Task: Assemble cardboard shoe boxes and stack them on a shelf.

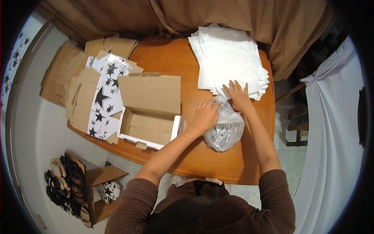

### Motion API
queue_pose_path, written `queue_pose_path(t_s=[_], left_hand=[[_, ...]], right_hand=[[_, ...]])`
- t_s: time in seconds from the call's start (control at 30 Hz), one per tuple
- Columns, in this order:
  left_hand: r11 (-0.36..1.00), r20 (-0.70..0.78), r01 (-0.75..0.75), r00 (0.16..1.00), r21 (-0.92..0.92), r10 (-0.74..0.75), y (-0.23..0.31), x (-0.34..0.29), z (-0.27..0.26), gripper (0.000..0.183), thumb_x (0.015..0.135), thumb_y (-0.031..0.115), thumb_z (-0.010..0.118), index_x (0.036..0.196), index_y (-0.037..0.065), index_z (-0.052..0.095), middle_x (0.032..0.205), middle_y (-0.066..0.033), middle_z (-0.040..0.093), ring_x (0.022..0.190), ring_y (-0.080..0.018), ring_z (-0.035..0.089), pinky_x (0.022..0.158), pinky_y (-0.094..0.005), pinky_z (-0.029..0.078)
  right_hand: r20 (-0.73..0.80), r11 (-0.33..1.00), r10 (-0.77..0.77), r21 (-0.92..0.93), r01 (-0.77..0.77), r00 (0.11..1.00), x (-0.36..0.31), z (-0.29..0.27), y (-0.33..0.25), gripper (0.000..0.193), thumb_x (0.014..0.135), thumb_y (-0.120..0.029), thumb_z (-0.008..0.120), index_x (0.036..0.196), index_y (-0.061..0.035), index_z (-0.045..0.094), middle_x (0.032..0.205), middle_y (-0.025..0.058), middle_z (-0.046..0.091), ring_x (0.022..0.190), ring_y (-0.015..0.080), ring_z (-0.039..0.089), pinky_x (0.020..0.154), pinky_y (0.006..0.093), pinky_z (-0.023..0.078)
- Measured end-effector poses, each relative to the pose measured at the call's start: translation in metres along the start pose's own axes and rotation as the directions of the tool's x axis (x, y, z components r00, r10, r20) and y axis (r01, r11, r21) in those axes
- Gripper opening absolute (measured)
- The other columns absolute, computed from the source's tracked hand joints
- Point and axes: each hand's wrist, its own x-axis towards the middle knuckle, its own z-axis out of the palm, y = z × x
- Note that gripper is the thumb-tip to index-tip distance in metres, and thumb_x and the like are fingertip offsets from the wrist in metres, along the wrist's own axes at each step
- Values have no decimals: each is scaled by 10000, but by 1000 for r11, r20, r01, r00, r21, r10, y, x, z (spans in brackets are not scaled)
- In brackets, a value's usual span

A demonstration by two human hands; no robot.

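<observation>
A clear plastic bag with small silvery packets inside lies on the wooden table in front of me. My left hand is closed on the left side of the bag's gathered mouth. My right hand has its fingers spread. Its fingertips reach over the near edge of a stack of white paper sheets, and the palm is beside the bag's top. To the left of my left hand stands an open cardboard box, brown inside with white outer sides, its lid raised. Nothing but the bare bottom shows inside it.
Flat cardboard pieces and white sheets with black stars pile up at the table's left. A brown curtain hangs along the far edge, a white cloth at the right. Below left stands a rack with shoes.
</observation>
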Motion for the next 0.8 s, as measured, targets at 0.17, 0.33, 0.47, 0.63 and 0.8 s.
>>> queue_pose_path(t_s=[0.17, 0.33, 0.47, 0.63, 0.8], left_hand=[[958, 164, 237, 964, -158, -211, -1, 36, 20, 288, 885, 249, 532, 1059, 29, 598, 1101, -169, 555, 1035, -325, 528, 912, -418, 396], [446, 343, 618, 759, -647, -553, -30, 53, 25, 569, 946, 486, 390, 1243, 11, 491, 1241, -155, 507, 1121, -274, 509, 972, -393, 369], [-188, 620, 618, 620, -764, -482, -30, 58, -3, 752, 933, 591, 327, 1398, 1, 290, 1385, -133, 389, 1242, -225, 411, 1021, -380, 337], [222, 140, 262, 882, -939, -449, -15, 52, -21, 720, 871, 187, 556, 1461, 67, 162, 1464, -144, 244, 1361, -292, 237, 1116, -407, 174], [913, -377, 13, 908, -409, -182, -18, 63, -70, 846, 751, 145, 687, 1437, 46, 202, 1464, -213, 200, 1353, -363, 197, 1096, -467, 194]], right_hand=[[-8, 998, -53, 27, 53, 999, 0, 13, 27, 459, 810, -118, 580, 1258, -194, 523, 1293, 59, 519, 1224, 231, 459, 1045, 585, 264], [-208, 912, 120, 409, -25, 971, 9, -21, 8, 327, 794, -90, 600, 1120, -116, 609, 973, 96, 666, 876, 238, 642, 790, 375, 504], [-331, 905, 84, 420, 67, 940, -3, -45, -19, 308, 790, -70, 599, 1097, -87, 626, 910, 116, 671, 775, 253, 653, 687, 327, 512], [-81, 340, 274, 940, -17, 958, 9, -77, -20, 213, 875, -102, 571, 1049, -5, 648, 929, 86, 681, 793, 127, 623, 719, 249, 478], [19, 259, 162, 964, -61, 987, 15, -118, -21, 223, 902, -121, 563, 1042, 37, 635, 929, 33, 660, 845, 89, 573, 763, 234, 456]])
